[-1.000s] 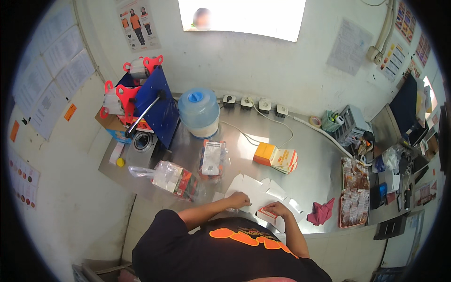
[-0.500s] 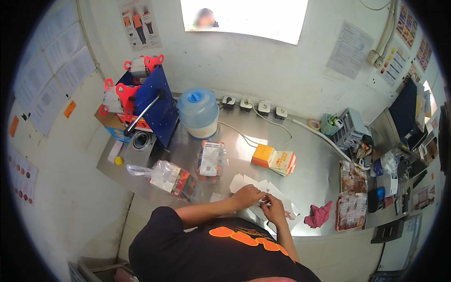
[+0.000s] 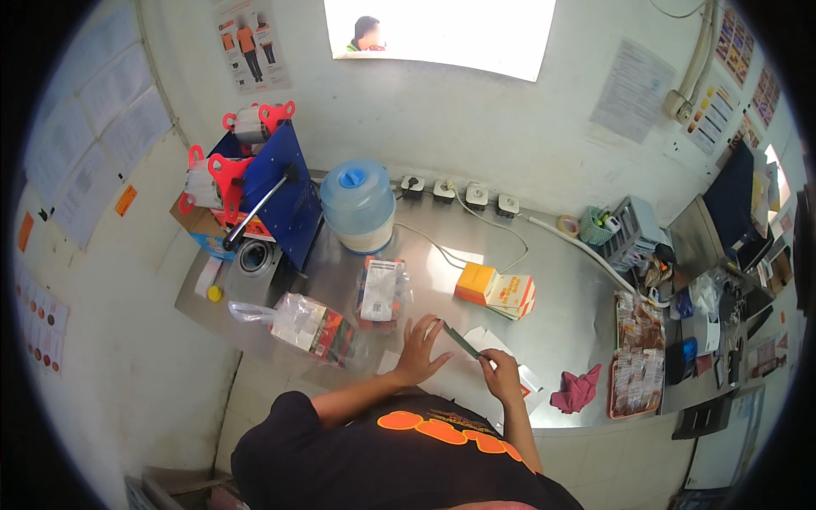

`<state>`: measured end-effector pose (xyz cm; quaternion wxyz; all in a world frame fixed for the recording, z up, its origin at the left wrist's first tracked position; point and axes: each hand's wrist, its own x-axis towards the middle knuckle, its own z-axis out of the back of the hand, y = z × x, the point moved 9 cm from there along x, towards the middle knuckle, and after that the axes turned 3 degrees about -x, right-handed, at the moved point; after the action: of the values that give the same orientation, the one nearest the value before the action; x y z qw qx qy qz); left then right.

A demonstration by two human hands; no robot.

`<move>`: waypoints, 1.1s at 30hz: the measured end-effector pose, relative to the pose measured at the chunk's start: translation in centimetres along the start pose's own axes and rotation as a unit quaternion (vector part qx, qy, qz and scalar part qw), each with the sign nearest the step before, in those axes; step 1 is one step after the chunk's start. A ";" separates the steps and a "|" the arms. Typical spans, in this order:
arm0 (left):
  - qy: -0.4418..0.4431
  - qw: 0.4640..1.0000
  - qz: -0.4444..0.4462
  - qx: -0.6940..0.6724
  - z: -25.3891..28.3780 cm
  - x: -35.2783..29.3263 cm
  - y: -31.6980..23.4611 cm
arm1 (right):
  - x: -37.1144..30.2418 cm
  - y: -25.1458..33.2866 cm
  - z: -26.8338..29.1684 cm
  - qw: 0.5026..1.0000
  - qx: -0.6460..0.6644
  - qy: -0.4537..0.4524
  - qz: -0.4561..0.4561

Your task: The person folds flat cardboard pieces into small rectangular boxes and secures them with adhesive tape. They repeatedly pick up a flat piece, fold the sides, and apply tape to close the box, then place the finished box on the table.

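Note:
My right hand [image 3: 503, 375] pinches the near right end of a carton piece with a dark green strip [image 3: 461, 342] along its edge and a white face below. My left hand [image 3: 416, 353] has its fingers spread, with the fingertips at the strip's other end. White card flaps [image 3: 493, 342] show behind the strip, and a white flap with a red-orange print [image 3: 529, 387] sticks out beside my right wrist. How these card parts join is partly hidden by my hands. Folded yellow-orange and white cartons [image 3: 497, 291] lie beyond, on the metal table [image 3: 561, 314].
Plastic-wrapped packs [image 3: 381, 291] and a bagged red-and-green carton pack [image 3: 313, 327] lie left. Behind stand a blue water jug [image 3: 357, 204] and a blue machine with a lever [image 3: 276, 200]. A crimson cloth [image 3: 576, 389] and a tray of small packets [image 3: 637, 357] are right.
My hands, close together over the white card before, have moved apart. My left hand has opened and shifted left and farther away. The dark green strip has come into sight between them.

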<state>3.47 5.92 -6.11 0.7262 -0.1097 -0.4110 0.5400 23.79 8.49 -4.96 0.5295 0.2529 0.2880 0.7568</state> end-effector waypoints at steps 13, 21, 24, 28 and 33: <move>-0.143 0.981 0.028 -0.125 3.7 5.9 -5.3 | 0.9 8.7 2.7 0.990 0.103 -0.070 0.060; -0.123 0.983 0.065 -0.117 3.6 6.6 -4.0 | 1.0 9.2 5.5 0.985 0.095 -0.137 0.050; -0.109 0.988 0.032 -0.104 3.9 7.1 -4.8 | 0.7 9.3 4.9 0.982 0.082 -0.153 0.078; 0.011 0.989 -0.020 -0.148 3.2 8.8 -6.0 | 1.2 10.6 5.5 0.983 0.058 -0.149 0.085; 0.148 0.968 0.008 -0.201 1.7 8.4 -6.5 | 1.3 11.7 6.1 0.979 0.051 -0.139 0.139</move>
<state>7.44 10.19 2.93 0.7373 -0.3355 -0.3987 0.4299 19.93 7.55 7.65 0.4405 0.4195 0.2121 0.7648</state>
